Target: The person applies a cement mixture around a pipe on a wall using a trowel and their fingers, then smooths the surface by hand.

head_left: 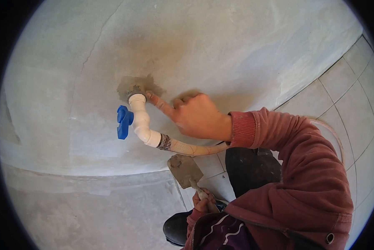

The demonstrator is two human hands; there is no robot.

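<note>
My right hand (199, 116) reaches to the wall with its index finger stretched out and the other fingers curled; nothing is held in it. That fingertip touches the damp mortar patch (153, 86) beside the base of a white plastic tap (141, 118). A blue handle (123, 122) sticks out from the tap's left side. Low in the view, my left hand (202, 202) is wrapped round the handle of a trowel (185, 170). Grey mortar is smeared on the trowel's blade.
A clear braided hose (199, 149) runs from the tap's outlet, passes behind my right wrist and curves over the tiled floor (341, 79). The grey plastered wall (245, 37) has a thin crack at upper left. My dark shoe (176, 229) stands near the wall's foot.
</note>
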